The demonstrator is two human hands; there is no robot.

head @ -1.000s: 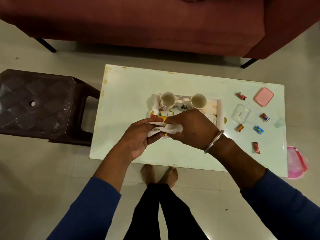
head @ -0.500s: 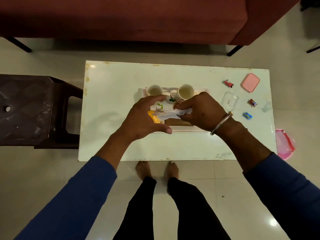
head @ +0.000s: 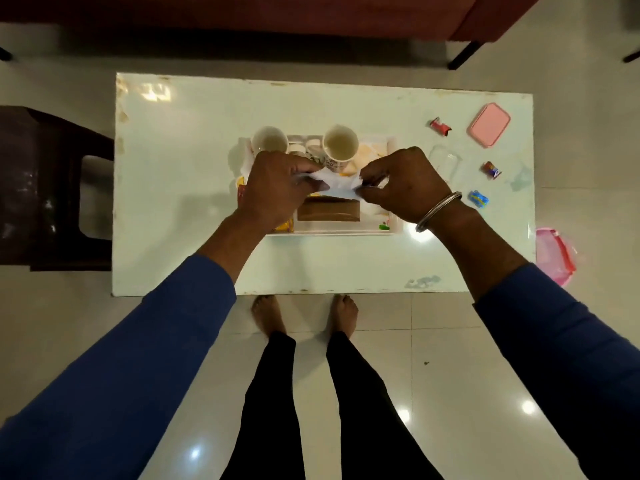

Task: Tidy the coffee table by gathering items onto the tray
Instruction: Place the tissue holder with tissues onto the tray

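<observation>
Above the white tray (head: pixel 332 233) on the coffee table (head: pixel 180 188), both my hands hold a crumpled white tissue (head: pixel 334 183). My left hand (head: pixel 273 188) grips its left end and my right hand (head: pixel 401 183) pinches its right end. On the tray stand two cups, one at the back left (head: pixel 270 142) and one at the back middle (head: pixel 341 147). A brown flat item (head: pixel 329 211) lies on the tray under the tissue, and a yellow packet (head: pixel 285 225) shows below my left hand.
On the table's right part lie a clear glass (head: pixel 446 162), a pink lid (head: pixel 489 124) and three wrapped candies: red (head: pixel 440 126), red-brown (head: pixel 491 169), blue (head: pixel 478 198). A pink container (head: pixel 554 254) sits past the right edge. A dark stool (head: pixel 41 188) stands left, a sofa behind.
Both hands have moved apart and stretched the tissue out between them. The camera has tilted and the table now sits higher in view.
</observation>
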